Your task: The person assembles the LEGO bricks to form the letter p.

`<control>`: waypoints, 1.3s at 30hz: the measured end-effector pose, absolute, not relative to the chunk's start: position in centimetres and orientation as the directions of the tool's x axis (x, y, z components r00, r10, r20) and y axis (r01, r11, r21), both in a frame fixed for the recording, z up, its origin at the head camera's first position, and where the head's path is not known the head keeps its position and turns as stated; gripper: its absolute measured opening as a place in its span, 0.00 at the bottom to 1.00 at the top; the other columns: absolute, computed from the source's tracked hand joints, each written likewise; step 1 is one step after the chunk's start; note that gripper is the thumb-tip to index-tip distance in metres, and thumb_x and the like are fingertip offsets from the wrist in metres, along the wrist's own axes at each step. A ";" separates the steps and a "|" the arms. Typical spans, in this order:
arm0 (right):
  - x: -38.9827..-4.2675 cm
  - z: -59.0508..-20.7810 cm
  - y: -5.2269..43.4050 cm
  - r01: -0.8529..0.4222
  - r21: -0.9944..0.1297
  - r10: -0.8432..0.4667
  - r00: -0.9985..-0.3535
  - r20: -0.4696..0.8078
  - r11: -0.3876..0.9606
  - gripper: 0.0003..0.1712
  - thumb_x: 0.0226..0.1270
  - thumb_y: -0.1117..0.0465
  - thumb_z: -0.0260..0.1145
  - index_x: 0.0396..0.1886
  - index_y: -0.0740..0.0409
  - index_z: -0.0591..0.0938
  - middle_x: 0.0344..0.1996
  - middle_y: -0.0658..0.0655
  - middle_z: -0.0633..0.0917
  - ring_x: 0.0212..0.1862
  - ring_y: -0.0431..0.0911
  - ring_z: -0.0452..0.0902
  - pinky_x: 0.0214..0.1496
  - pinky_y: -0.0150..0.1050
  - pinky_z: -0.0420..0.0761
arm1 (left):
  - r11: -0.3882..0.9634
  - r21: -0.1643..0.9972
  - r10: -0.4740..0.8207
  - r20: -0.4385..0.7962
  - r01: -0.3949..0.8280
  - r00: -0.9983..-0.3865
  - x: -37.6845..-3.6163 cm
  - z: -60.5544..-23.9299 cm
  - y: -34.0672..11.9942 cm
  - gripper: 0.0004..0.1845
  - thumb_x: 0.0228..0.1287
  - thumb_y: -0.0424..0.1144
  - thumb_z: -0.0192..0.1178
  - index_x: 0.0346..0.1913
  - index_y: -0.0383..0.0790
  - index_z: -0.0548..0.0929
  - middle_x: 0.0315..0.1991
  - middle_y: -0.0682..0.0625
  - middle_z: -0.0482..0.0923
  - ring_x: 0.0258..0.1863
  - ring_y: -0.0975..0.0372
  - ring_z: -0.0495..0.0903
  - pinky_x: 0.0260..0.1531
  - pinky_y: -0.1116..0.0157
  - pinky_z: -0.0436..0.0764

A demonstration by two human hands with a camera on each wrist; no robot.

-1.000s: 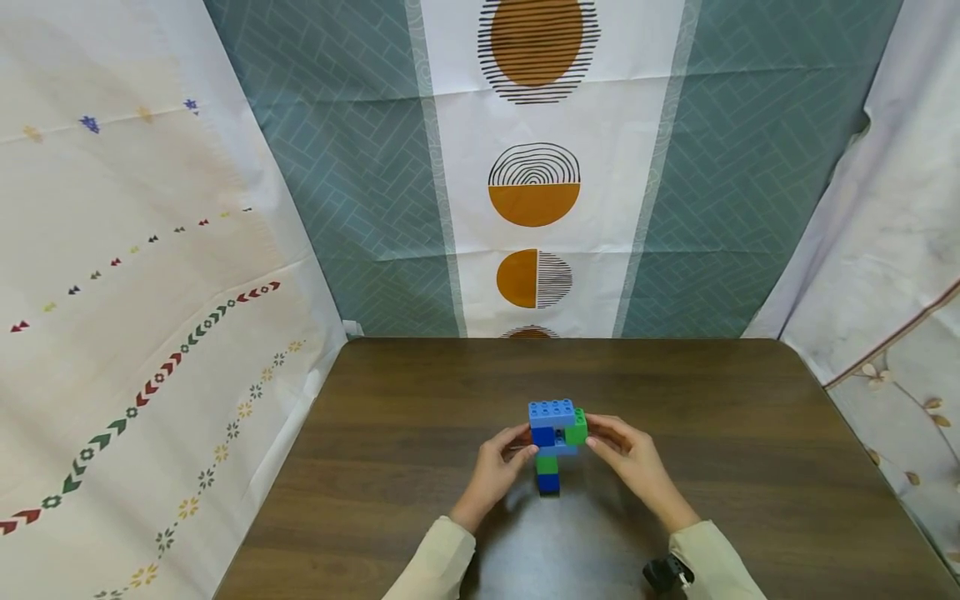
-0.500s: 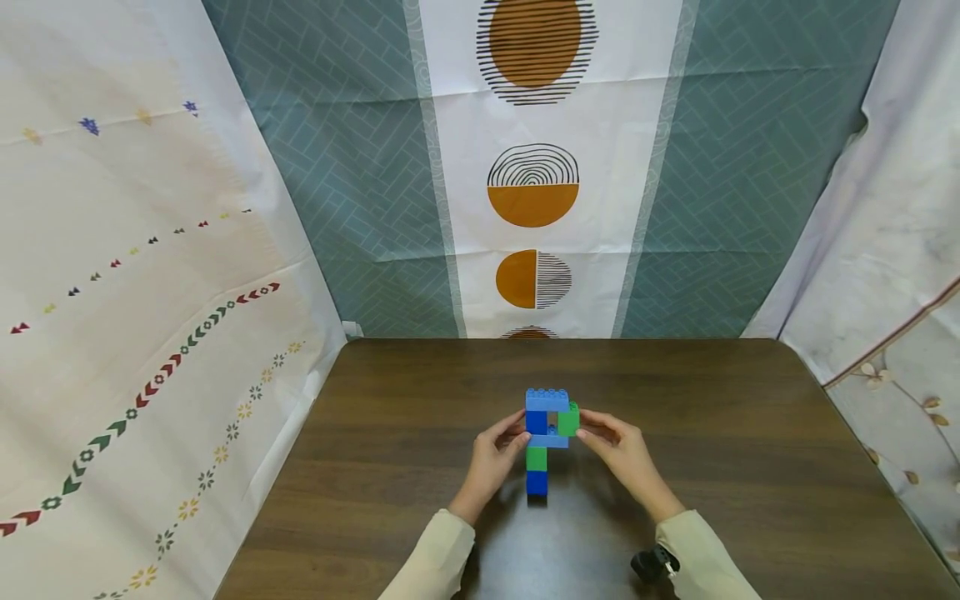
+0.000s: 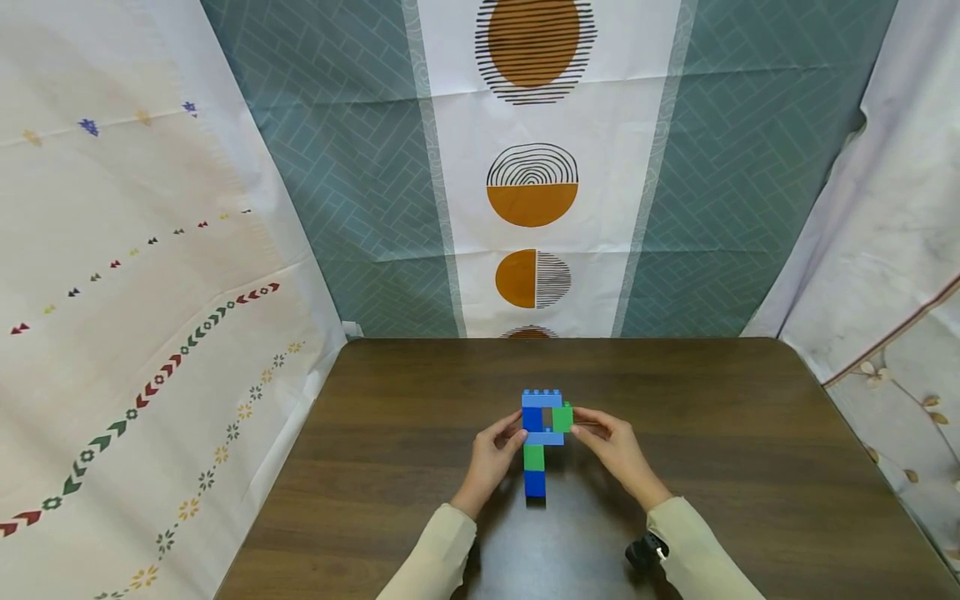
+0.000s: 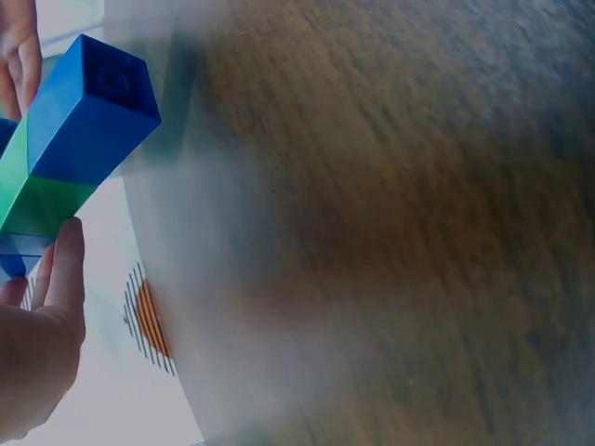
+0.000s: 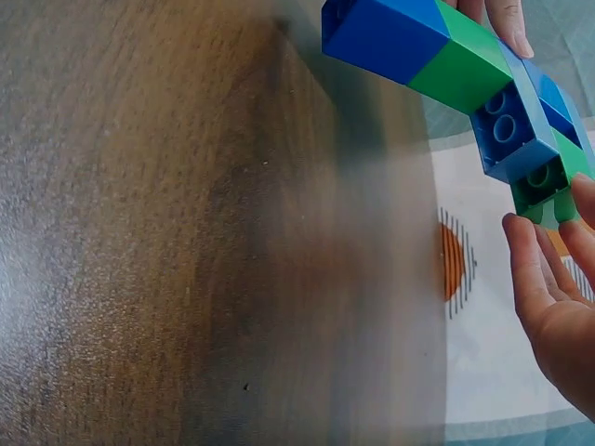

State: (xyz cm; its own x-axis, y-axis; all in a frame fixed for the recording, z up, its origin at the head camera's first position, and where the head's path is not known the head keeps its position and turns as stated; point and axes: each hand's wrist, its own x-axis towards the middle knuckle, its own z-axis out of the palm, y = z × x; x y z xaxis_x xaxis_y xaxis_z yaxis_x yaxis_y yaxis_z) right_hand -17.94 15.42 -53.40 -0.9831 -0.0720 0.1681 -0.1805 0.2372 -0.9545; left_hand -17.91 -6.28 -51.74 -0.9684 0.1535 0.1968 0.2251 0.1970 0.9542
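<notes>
Both hands hold a P-shaped build of toy building bricks in the head view. A light blue brick (image 3: 542, 401) tops it, and another light blue brick (image 3: 544, 438) lies across lower down. Between them sit a dark blue brick (image 3: 532, 419) and a green brick (image 3: 562, 419), which juts out to the right. Below hang a second green brick (image 3: 534, 457) and a dark blue brick (image 4: 93, 111), its hollow underside showing. My left hand (image 3: 491, 462) pinches the left side. My right hand (image 3: 618, 458) has thumb and fingers on the jutting green brick.
The brown wooden table (image 3: 405, 392) extends around and beneath the hands. A patterned cloth (image 3: 532, 183) hangs behind its far edge, with white cloths at both sides. A small black device (image 3: 647, 550) is at the right sleeve.
The brick build has shifted a little left and tipped more upright, so its top studs show less and its lower column looks longer. The right hand has moved left along with it.
</notes>
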 end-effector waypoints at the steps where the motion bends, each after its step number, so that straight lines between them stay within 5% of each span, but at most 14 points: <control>1: -18.0 -53.5 15.4 -0.182 -0.953 -0.074 -0.983 0.169 0.241 0.22 0.57 0.54 0.64 0.51 0.55 0.76 0.47 0.57 0.78 0.45 0.47 0.76 0.46 0.31 0.77 | 0.197 0.957 0.151 0.187 0.215 -0.971 -18.0 -51.8 -6.3 0.18 0.59 0.33 0.56 0.54 0.33 0.74 0.44 0.39 0.78 0.40 0.52 0.78 0.40 0.65 0.79; 10: -18.0 -53.6 15.0 -0.136 -0.954 -0.082 -0.990 0.118 0.267 0.22 0.58 0.59 0.63 0.52 0.59 0.75 0.46 0.60 0.79 0.45 0.51 0.76 0.45 0.35 0.78 | 0.220 0.974 0.090 0.037 0.056 -0.995 -19.3 -55.5 -6.3 0.19 0.56 0.45 0.59 0.53 0.51 0.77 0.36 0.50 0.81 0.32 0.64 0.78 0.28 0.70 0.79; 19: -18.4 -54.4 14.8 -0.079 -0.958 -0.054 -0.996 0.066 0.276 0.23 0.57 0.59 0.64 0.53 0.58 0.75 0.45 0.60 0.79 0.43 0.51 0.77 0.41 0.34 0.79 | 0.124 0.992 0.115 -0.021 -0.007 -0.993 -19.4 -55.7 -6.0 0.20 0.58 0.39 0.58 0.54 0.39 0.75 0.34 0.43 0.80 0.30 0.58 0.80 0.33 0.57 0.81; 39: -18.8 -56.5 15.1 0.017 -0.965 -0.060 -0.998 -0.034 0.261 0.23 0.58 0.59 0.63 0.53 0.58 0.75 0.46 0.58 0.79 0.45 0.49 0.75 0.42 0.35 0.79 | 0.355 0.934 0.202 -0.042 0.033 -0.979 -20.1 -56.2 -6.3 0.19 0.60 0.40 0.56 0.54 0.37 0.75 0.41 0.46 0.78 0.37 0.62 0.76 0.31 0.70 0.77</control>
